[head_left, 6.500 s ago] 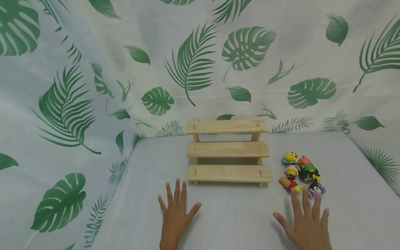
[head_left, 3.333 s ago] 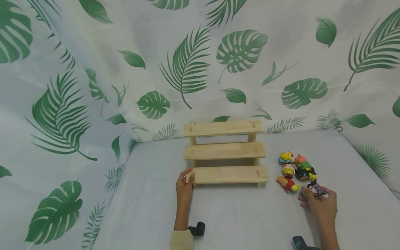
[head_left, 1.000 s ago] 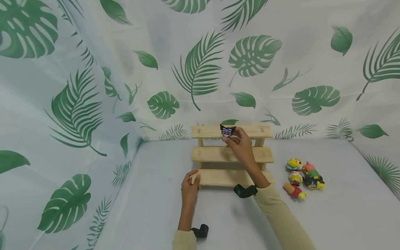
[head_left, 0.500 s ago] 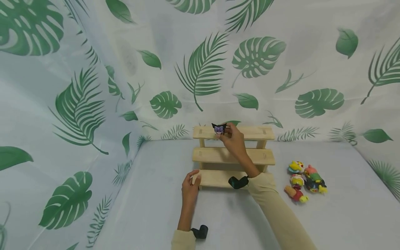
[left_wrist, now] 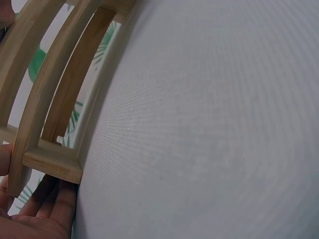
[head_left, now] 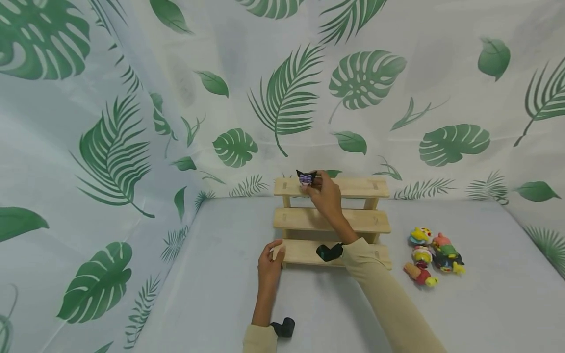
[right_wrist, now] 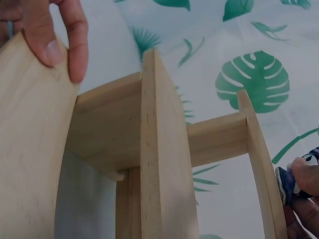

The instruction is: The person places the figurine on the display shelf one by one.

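Note:
A three-tier wooden display stand (head_left: 297, 219) stands near the back wall in the head view. My left hand (head_left: 269, 264) grips the left end of its bottom step; in the left wrist view the fingers (left_wrist: 62, 209) lie beneath the step. With thumb and fingers, my right hand (head_left: 327, 197) pinches a small toy figurine (head_left: 305, 178) with black pointed ears and a purple bow, upright at the left part of the top step (head_left: 359, 186). In the right wrist view the figurine's base (right_wrist: 284, 185) sits against that step; whether its full weight rests there I cannot tell.
Several colourful toy figurines (head_left: 421, 255) lie in a cluster on the white tabletop (head_left: 212, 294), right of the stand. A leaf-printed white curtain (head_left: 176, 122) hangs behind and at the left. Black wrist cameras (head_left: 286, 327) are strapped to both wrists.
My right hand picked the black-eared figurine from the cluster, carried it left to the top step and shifted it slightly further left. My left hand took hold of the bottom step's end and stays there.

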The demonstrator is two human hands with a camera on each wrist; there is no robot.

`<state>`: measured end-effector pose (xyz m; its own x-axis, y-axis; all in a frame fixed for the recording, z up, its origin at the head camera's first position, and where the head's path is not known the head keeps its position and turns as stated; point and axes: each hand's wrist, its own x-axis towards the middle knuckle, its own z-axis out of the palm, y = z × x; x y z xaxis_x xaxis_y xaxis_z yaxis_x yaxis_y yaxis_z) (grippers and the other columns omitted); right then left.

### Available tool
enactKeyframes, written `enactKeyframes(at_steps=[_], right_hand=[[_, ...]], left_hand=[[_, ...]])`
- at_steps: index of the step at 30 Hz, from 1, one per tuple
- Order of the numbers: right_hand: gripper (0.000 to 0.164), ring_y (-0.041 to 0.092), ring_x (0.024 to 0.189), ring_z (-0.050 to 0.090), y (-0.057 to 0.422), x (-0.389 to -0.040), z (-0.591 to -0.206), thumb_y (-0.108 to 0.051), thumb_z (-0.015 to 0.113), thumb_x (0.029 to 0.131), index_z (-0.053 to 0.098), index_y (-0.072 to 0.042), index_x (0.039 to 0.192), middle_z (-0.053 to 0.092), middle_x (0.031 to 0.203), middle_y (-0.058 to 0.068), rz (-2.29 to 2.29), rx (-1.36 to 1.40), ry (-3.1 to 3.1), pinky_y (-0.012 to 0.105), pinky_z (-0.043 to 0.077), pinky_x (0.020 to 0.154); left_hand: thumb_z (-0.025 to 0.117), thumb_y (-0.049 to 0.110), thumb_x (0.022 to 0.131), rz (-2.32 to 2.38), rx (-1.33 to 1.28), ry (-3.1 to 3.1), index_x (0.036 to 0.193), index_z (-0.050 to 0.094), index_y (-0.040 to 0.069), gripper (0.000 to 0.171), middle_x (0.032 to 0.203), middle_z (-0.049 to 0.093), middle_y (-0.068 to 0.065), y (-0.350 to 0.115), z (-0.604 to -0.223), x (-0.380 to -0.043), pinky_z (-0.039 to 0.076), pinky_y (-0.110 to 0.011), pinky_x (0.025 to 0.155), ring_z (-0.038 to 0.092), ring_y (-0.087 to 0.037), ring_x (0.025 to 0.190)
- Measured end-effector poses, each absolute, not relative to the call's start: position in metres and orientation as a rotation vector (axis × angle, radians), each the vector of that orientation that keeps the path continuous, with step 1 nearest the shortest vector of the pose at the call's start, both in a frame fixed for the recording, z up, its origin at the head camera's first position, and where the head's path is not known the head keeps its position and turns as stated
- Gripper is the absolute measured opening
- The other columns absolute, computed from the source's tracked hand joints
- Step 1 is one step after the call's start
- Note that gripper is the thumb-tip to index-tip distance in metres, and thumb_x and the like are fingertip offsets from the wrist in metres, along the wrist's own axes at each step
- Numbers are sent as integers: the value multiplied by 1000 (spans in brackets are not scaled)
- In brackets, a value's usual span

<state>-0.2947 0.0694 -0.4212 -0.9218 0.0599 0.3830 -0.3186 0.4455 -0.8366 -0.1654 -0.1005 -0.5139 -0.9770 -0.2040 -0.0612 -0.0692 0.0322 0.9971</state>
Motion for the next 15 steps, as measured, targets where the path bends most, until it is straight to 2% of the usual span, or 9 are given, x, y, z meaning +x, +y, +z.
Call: enactKeyframes(at_steps=[5, 12, 15], right_hand=[[46, 33, 104, 69, 66, -296, -418, -18, 75, 87, 56, -4, 126, 71, 112, 18, 1386, 203, -2381, 50, 48, 91], [46, 31, 105, 68, 64, -300, -418, -23, 73, 88, 56, -5, 127, 72, 113, 16, 1324, 163, -2426, 49, 48, 90], [46, 32, 106, 67, 63, -300, -419, -23, 73, 88, 56, -5, 126, 72, 113, 16, 1313, 162, -2434, 50, 47, 89]], left_hand=[[63, 13, 95, -2089, 287, -2184, 122, 63, 3, 30, 133, 60, -20, -101, -515, -166, 43, -24, 69, 57, -16, 97], [64, 13, 94, -2114, 275, -2188, 124, 62, 2, 32, 133, 60, -20, -102, -515, -167, 38, -22, 59, 46, -11, 73], [64, 13, 94, -2100, 273, -2198, 124, 62, 2, 32, 132, 61, -20, -102, -516, -167, 36, -21, 57, 44, -8, 69]])
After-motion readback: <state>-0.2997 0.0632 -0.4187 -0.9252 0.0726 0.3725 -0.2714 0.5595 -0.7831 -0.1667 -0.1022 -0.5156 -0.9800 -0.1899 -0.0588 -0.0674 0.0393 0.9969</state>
